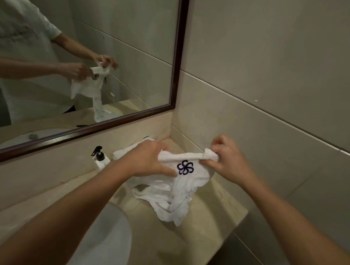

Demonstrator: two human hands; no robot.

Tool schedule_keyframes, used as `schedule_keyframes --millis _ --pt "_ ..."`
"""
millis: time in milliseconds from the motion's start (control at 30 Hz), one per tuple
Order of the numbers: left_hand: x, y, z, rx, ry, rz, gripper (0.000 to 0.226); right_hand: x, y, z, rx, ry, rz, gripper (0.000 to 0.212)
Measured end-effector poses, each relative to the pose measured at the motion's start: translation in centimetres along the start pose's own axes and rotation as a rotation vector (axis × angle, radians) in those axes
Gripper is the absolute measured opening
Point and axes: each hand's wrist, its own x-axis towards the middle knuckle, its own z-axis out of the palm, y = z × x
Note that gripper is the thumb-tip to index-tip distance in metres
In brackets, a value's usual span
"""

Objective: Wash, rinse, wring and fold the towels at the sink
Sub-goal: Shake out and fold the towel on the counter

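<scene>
Both hands hold a white towel [183,184] up over the right end of the counter [217,210], near the corner where the mirror wall meets the side wall. The left hand [149,159] grips the towel's rolled top edge with curled fingers, thumb pressed beside the dark flower-shaped emblem [185,167]. The right hand [227,160] pinches the other end of that edge. The towel's twisted lower part hangs down and rests on the counter. A soap pump bottle [101,157] stands by the back wall, left of the towel. The sink [113,240] sits at the counter's left.
</scene>
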Motion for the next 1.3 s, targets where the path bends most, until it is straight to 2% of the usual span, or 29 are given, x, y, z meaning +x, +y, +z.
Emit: schedule_keyframes --millis 67,133,167,200,267,300,333,400,500,600,633,667,733,767,800,867,933,1000,1067,1100,1133,1200,1233,1300 --pt "0.6 -1.6 -0.2 0.330 -0.055 -0.085 0.029 0.6 0.4 -1.0 0.030 -0.031 -0.062 0.032" --pt "0.8 -4.2 -0.4 0.364 0.005 -0.126 0.013 1.1 0.5 -2.8 0.202 -0.037 -0.003 0.029" --pt "0.5 -5.5 -0.5 0.227 0.047 -0.129 0.008 1.3 0.7 -3.6 0.312 -0.044 0.047 0.027" --pt "0.1 -6.5 -0.4 -0.010 0.093 -0.154 0.009 1.4 0.7 -4.4 0.400 -0.060 0.077 0.025" --pt "-0.7 -6.5 -0.4 -0.478 0.192 -0.244 0.015 1.8 0.7 -5.0 0.440 -0.143 0.079 0.017" --pt "-0.6 -5.8 -0.3 -0.582 0.239 -0.271 0.015 2.1 0.5 -5.0 0.407 -0.217 0.082 0.017" --pt "-0.2 -4.8 -0.3 -0.605 0.259 -0.271 0.015 2.4 0.1 -5.0 0.363 -0.311 0.090 0.025" --pt "0.8 -2.5 -0.6 -0.534 0.244 -0.237 0.015 2.9 -0.4 -5.0 0.290 -0.463 0.116 0.042" --pt "2.0 -0.2 -2.4 -0.351 0.307 -0.179 0.018 3.1 -0.3 -5.0 0.298 -0.516 0.214 0.034" --pt "2.5 0.7 -4.7 -0.311 0.312 -0.142 0.038 2.0 -0.7 -5.6 0.701 -0.535 0.383 0.028" --pt "2.6 0.9 -5.3 -0.292 0.282 -0.127 0.040 1.8 -1.1 -5.7 0.724 -0.550 0.394 0.033" --pt "2.6 1.1 -5.6 -0.244 0.245 -0.100 0.037 1.7 -1.5 -5.9 0.583 -0.574 0.380 0.044" --pt "2.5 1.1 -6.0 -0.085 0.161 -0.023 0.022 2.1 -1.9 -5.7 -0.040 -0.584 0.288 0.055" --pt "2.3 1.0 -6.0 -0.004 0.109 0.015 0.014 2.2 -2.0 -5.7 -0.355 -0.548 0.241 0.049" --pt "2.0 0.9 -6.0 0.071 0.051 0.045 0.016 2.4 -2.0 -5.8 -0.557 -0.509 0.218 0.039" --pt "1.3 0.6 -5.7 0.217 -0.056 0.065 0.037 2.9 -2.1 -6.6 -0.740 -0.463 0.198 0.031" --pt "1.1 0.7 -5.2 0.435 -0.069 0.069 0.039 3.4 -2.4 -7.5 -0.836 -0.463 0.209 0.034" --pt "1.5 1.0 -5.0 0.596 0.035 0.055 0.028 4.1 -2.3 -8.1 -0.892 -0.421 0.238 0.038" --pt "2.1 0.6 -5.4 0.636 0.185 0.019 0.019 4.5 -2.1 -8.7 -0.763 -0.398 0.304 0.043" --pt "2.3 0.0 -5.7 0.578 0.239 -0.028 0.016 4.6 -1.5 -9.0 -0.566 -0.388 0.341 0.043" --pt "2.3 -0.9 -6.0 0.419 0.258 -0.079 0.012 4.4 -1.0 -9.3 -0.304 -0.371 0.364 0.042" --pt "1.6 -2.6 -6.3 -0.078 0.217 -0.136 0.007 3.6 -0.7 -10.0 0.092 -0.431 0.396 0.034" --pt "1.2 -2.6 -6.3 -0.271 0.192 -0.153 0.011 3.3 -0.8 -10.0 0.116 -0.520 0.395 0.032" --pt "0.8 -1.8 -5.9 -0.352 0.160 -0.137 0.015 3.5 -0.6 -9.5 -0.135 -0.640 0.305 0.028"
